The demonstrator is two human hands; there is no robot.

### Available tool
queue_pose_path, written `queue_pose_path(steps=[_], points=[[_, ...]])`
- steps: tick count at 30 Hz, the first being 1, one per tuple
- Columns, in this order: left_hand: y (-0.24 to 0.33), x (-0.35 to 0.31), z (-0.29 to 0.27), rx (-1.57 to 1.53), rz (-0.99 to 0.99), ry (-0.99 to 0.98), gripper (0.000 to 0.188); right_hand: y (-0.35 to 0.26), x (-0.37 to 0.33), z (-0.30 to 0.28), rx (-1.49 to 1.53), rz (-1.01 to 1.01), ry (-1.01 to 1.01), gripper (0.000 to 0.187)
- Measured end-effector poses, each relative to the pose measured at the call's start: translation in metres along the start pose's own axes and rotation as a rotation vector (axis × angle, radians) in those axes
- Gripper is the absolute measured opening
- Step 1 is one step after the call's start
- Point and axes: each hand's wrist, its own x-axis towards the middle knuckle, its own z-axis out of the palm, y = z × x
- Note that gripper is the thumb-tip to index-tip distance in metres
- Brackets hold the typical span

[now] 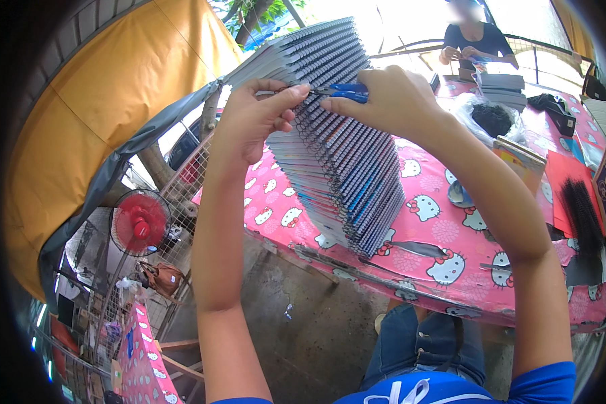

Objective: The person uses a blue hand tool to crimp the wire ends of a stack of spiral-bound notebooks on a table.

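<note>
Right hand [397,97] closed; left hand [259,114] thumb and forefinger pinched together at the bindings, can't tell on what. Below both: pink cat-print tablecloth [444,229]. Right under them, tall stack of spiral-bound notebooks [357,155]. Right of right forearm, red sheet [563,176]. Clamped in right hand: blue-handled pliers [349,93].
</note>
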Motion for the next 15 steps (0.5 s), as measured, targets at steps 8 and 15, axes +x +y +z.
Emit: queue_pose_path(steps=[8, 15], points=[[-0.008, 0.006, -0.004, 0.020, 0.022, 0.003, 0.039, -0.003, 0.001, 0.003, -0.026, -0.030, 0.040, 0.077], [-0.012, 0.003, -0.012, -0.015, -0.036, -0.008, 0.030, 0.001, -0.013, 0.004, -0.006, 0.016, -0.016, 0.074]])
